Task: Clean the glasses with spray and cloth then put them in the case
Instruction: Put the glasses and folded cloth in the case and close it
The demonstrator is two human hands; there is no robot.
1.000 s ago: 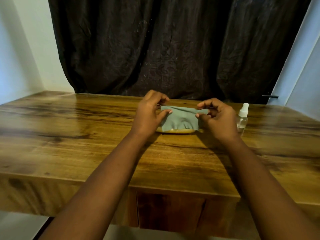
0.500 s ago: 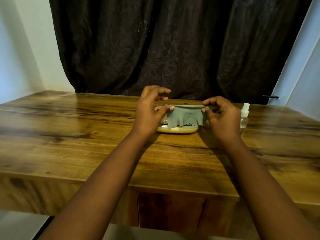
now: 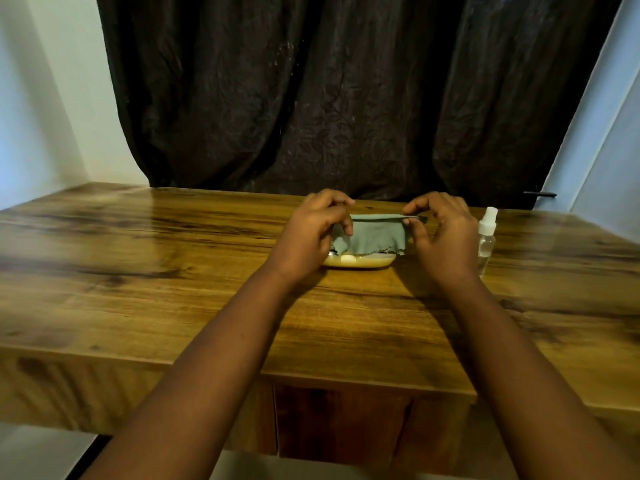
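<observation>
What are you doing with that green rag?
A person holds a small green cloth stretched between both hands, the left hand at one top corner and the right hand at the other. It hangs just above a tan glasses case lying on the wooden table. A little spray bottle stands beside the right hand, untouched. The glasses cannot be made out clearly.

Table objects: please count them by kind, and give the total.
Cloth, held above the case by left hand and right hand: 1
Case: 1
Spray bottle: 1
Total: 3
Glasses are not clearly visible.
</observation>
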